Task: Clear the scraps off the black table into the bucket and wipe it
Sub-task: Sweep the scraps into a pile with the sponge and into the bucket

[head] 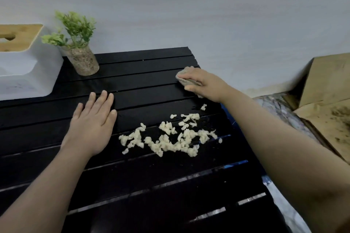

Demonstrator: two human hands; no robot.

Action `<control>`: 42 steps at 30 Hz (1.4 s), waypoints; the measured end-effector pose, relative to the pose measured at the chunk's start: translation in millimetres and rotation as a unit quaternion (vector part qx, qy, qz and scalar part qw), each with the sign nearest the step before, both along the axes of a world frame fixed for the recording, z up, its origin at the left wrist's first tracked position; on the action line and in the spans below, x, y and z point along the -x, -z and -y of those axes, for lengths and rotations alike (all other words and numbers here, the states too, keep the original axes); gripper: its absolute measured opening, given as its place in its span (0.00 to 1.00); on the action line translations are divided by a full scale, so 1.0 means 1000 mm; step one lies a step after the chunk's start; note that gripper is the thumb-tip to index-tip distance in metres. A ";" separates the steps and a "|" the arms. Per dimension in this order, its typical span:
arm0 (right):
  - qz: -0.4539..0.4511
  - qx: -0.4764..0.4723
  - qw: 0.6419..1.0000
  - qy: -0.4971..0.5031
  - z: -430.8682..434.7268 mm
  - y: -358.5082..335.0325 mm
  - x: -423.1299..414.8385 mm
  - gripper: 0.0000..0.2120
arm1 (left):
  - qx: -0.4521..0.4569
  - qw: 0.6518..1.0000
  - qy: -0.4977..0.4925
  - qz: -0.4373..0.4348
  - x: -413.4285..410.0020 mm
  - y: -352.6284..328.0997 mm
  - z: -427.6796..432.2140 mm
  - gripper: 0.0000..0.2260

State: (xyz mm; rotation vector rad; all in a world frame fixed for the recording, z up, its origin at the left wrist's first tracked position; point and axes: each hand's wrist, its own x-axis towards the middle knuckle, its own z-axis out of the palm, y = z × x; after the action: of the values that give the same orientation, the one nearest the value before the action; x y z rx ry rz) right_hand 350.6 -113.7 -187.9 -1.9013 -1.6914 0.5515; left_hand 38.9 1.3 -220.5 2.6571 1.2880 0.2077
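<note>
All on the black slatted surface [151, 185]. Flat on it, left grip [92, 125]: fingers straight, holds nothing, likely bracing. Beyond the pile, right grip [206, 83] is curled round a beige cloth [186, 82], probably to sweep. The scraps [166, 136] lie between both grips; bucket unseen.

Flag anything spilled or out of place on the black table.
Yes: a loose pile of pale scraps lies scattered across the slats of the black table, near its right edge, right of the flat left hand and nearer than the right hand gripping a cloth. Some sit over the slat gaps. Nothing else stands out.
</note>
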 end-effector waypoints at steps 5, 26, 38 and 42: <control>-0.013 -0.009 0.993 -0.114 0.049 0.002 0.040 0.16 | 0.001 1.000 0.001 -0.011 0.000 0.002 -0.002 0.24; -0.006 0.020 0.984 -0.179 -0.009 -0.049 0.134 0.14 | 0.050 0.996 -0.033 0.073 0.068 -0.017 0.041 0.22; 0.107 0.133 0.946 -0.274 0.044 -0.043 0.116 0.12 | 0.031 0.999 -0.026 0.031 0.077 -0.001 0.044 0.23; 0.090 0.141 0.957 -0.236 0.042 -0.061 0.093 0.10 | 0.040 0.998 -0.036 0.029 0.075 -0.005 0.045 0.23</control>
State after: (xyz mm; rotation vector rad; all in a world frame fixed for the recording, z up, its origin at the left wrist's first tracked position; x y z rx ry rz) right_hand 257.6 -155.3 -127.3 -1.7713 -2.3161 0.8615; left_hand -36.5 -43.7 -215.1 2.5214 1.3454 0.2357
